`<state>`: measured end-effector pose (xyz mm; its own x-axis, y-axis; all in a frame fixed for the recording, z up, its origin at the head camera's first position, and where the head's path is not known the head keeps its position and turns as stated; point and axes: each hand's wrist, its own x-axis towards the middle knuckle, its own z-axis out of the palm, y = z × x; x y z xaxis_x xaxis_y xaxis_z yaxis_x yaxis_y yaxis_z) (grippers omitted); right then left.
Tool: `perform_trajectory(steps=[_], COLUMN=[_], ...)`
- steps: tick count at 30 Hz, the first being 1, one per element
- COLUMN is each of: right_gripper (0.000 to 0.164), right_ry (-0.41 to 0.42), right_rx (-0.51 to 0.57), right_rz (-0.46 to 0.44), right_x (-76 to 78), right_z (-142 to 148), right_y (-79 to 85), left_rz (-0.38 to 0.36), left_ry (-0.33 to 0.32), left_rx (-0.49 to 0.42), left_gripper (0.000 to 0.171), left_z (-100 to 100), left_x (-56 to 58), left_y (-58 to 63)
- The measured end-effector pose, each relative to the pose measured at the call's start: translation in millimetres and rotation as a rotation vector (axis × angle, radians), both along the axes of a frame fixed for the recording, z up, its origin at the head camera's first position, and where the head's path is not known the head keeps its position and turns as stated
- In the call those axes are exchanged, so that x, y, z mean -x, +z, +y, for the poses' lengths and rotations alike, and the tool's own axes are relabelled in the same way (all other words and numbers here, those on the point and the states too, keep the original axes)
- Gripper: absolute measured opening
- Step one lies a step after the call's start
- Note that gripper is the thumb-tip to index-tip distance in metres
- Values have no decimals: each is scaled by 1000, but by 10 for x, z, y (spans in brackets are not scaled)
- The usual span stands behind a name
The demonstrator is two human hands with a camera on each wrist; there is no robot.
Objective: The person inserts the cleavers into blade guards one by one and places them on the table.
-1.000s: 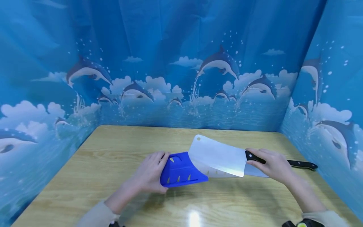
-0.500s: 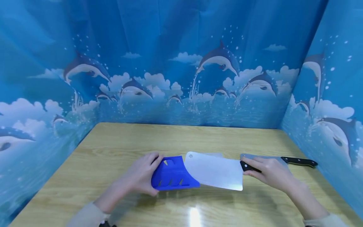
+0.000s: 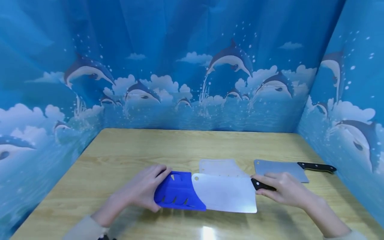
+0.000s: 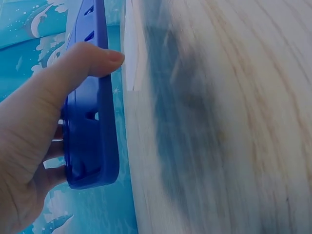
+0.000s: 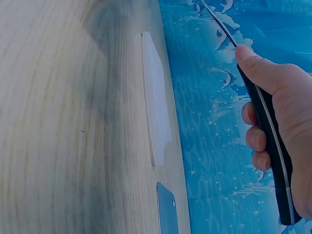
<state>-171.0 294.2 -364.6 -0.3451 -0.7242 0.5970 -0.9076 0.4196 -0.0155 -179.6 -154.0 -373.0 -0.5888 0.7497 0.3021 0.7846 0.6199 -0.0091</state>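
Note:
My left hand (image 3: 144, 188) grips the closed end of a blue plastic knife sheath (image 3: 175, 190), thumb on one edge and fingers on the other. In the right hand (image 3: 283, 188) is a cleaver, held by its black handle (image 5: 268, 131). The cleaver's broad blade (image 3: 225, 193) points left, its holed end at the sheath's slanted mouth. Whether part of the blade sits inside the sheath, I cannot tell. Both things are raised above the table, as the left wrist view shows for the sheath (image 4: 92, 126).
Behind the held blade, a whitish translucent sheath (image 3: 220, 167) lies on the wooden table (image 3: 135, 143). A second cleaver (image 3: 279, 169) lies to its right, black handle pointing right. A blue dolphin-print curtain (image 3: 168, 83) encloses the back and sides.
Both hands have come nearer the person and slightly left, bringing the blue sheath and cleaver along. The held blade has levelled, uncovering the whitish sheath and second cleaver behind it.

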Motion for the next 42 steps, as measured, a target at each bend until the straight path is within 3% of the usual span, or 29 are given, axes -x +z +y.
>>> perform_trajectory(steps=[4,13,19,22,27,33,42], right_gripper=[39,40,41,40,38,40,39], right_ry=[9,28,11,15,7,-26,-39], right_rx=[-6,-46,-61,-48,-42,-47,-80], right_rz=[-14,-38,-40,-51,-60,-20,-100], right_x=[-7,-9,-39,-67,-114,-178,-226], right_z=[-7,-48,-35,-29,-44,-23,-11], right_y=[-5,-43,-112,-117,-93,-29,53], left_rz=[-41,-37,86,142,166,216,137], left_ry=[-10,-50,-57,-44,-5,-39,-12], left_rx=[26,111,139,108,47,-15,21], left_gripper=[112,115,113,113,114,113,111], left_z=[5,12,14,37,114,161,186], left_x=[-6,-13,-81,-142,-192,-175,-233], left_y=[39,70,22,-32,-63,0,60])
